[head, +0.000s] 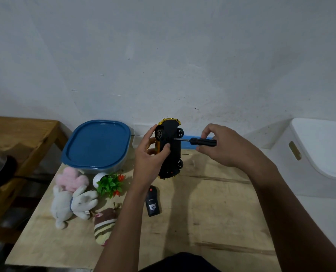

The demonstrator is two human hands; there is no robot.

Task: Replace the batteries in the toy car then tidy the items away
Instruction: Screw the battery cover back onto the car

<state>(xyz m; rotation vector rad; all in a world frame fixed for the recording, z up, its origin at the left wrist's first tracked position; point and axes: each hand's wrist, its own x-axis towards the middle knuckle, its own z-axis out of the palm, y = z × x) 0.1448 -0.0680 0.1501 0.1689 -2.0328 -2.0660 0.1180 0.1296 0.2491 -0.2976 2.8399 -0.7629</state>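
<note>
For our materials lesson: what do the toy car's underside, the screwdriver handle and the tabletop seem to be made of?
Toy car underside: looks like matt black moulded plastic, with a shiny yellow body edge. Screwdriver handle: dark, slightly glossy, probably plastic; its shaft glints like metal. Table: pale wood, likely plywood, with visible grain streaks and an unvarnished look.

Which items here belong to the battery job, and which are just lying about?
In use: toy car in left hand; screwdriver in right hand.
Lying about: remote, lidded box, plush rabbit, fake plant, striped toy, white bin.
</note>
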